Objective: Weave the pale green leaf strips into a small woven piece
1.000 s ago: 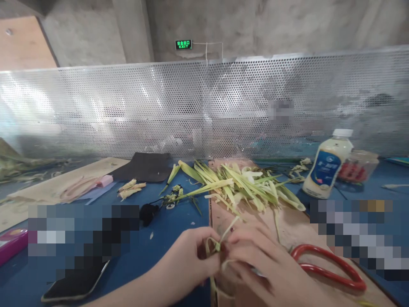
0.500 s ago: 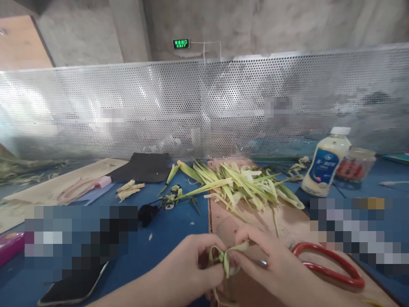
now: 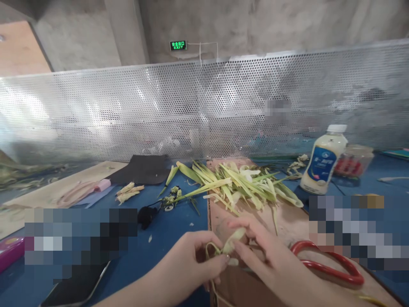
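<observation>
My left hand [image 3: 201, 260] pinches a pale green strip of corn husk [image 3: 232, 241] between thumb and fingers, a thin loop of it curving round the fingertips. Close beside it, my right hand [image 3: 265, 251] grips the broader folded part of the same strip. A narrow tail of husk hangs down below the left fingers. Under and to the right of my right hand lie red-handled scissors [image 3: 338, 262], their blades mostly hidden by the hand. Just beyond both hands, a heap of green and yellow husk strips [image 3: 246, 183] rests on a brown board [image 3: 255, 217].
A white-capped bottle [image 3: 322, 162] and a clear tub [image 3: 354, 162] with red contents stand at the right. On the blue table at left are a dark phone [image 3: 79, 281], black sheet [image 3: 140, 169], small husk bundle [image 3: 129, 193] and purple object [image 3: 11, 251]. A perforated metal screen [image 3: 159, 111] closes the back.
The husk strip between my fingers has been turned and folded over, its broad part now angled up toward my right fingers. My right hand has shifted slightly up. The view has moved a little.
</observation>
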Demonstrator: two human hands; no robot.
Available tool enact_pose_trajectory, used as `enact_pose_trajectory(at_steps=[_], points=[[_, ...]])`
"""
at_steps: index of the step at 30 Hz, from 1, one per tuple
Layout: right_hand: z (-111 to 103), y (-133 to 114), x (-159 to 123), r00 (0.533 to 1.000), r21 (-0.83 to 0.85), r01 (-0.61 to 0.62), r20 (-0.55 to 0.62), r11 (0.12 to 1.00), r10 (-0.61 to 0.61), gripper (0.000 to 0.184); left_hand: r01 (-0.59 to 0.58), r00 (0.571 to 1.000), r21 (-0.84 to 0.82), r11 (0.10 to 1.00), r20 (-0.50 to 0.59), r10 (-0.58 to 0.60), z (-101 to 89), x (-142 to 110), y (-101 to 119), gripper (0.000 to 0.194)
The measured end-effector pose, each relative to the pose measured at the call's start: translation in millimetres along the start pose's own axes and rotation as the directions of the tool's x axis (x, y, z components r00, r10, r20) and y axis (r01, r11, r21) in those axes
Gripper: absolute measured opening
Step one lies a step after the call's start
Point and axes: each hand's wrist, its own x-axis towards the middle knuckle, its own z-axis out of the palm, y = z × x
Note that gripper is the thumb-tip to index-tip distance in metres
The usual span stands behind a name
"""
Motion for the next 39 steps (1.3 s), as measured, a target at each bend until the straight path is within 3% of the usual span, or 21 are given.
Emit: enact_pose_trajectory(at_steps=[4,8,18,23,28,33,39], points=[[-5.7,-0.8,-0.4,0.993,-0.053,0.057,-0.101,0.997,-0.062,0.031,0.002,1.0,-0.055,0.998,-0.009,-0.002,-2.6,3.6,-1.4,0.026],[-9.7,0.6,-1.9,0.984,-0.067,0.091,-0.144,0.994,-0.1,0.017,0.036,0.999,-0.099,0.994,-0.025,-0.038,-4.0,5.9,0.0,0.028],[-13.8,-1.8,-1.4,0.958,-0.09,0.277,-0.05,0.957,-0.282,0.017,0.084,0.996,-0.169,0.982,-0.02,-0.089,-5.3,7.2,3.7,0.028],[-8.4,-5.7,-1.3,0.941,0.006,0.338,0.013,0.941,-0.338,0.015,-0.014,1.0,-0.027,1.0,-0.013,0.013,-1.0,3.0,-3.2,0.016],[3.1,-9.8,-7.3,0.983,-0.078,0.181,0.053,0.98,-0.177,0.019,-0.106,0.987,0.21,0.972,-0.097,0.129,2.4,-0.2,-9.4,0.01],[9.7,-10.1,-6.5,0.994,-0.206,0.107,0.005,0.973,-0.108,0.019,-0.087,0.984,0.309,0.947,-0.124,0.131,3.2,0.9,-11.9,0.009],[15.7,-13.5,-2.2,0.99,-0.293,0.12,-0.04,0.949,-0.137,0.022,-0.066,0.969,0.502,0.863,-0.172,0.174,5.2,1.7,-7.8,0.008]])
